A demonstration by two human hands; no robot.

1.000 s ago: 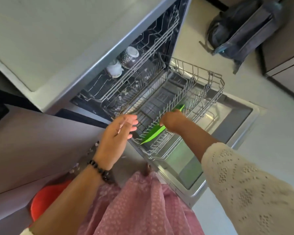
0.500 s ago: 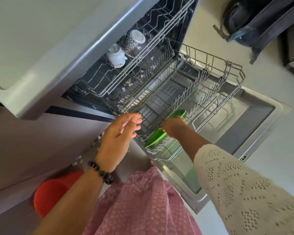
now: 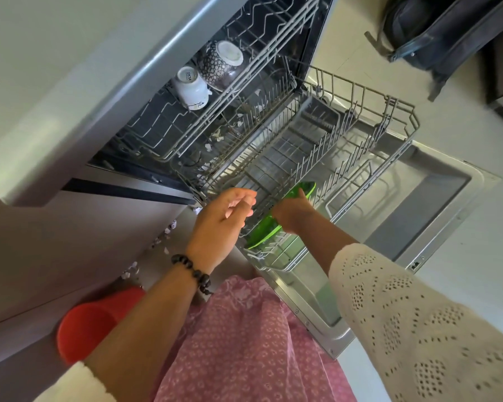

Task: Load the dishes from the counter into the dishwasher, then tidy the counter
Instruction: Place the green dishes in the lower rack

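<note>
Green plate (image 3: 266, 229) — gripped edge-on by the right hand (image 3: 292, 211) to slot between lower rack (image 3: 360, 132) tines — left hand (image 3: 222, 220) hovers beside, fingers relaxed, holding nothing.

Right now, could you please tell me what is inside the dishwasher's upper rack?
Two upturned cups sit in the upper rack: a white cup and, beside it, a dark patterned cup. The rest of the visible wire is bare; the counter edge hides the rack's left side.

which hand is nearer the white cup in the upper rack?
Left. The left hand hovers open below the upturned white ceramic cup; the right hand is farther right, gripping the green plastic plate in the lower wire rack.
</note>
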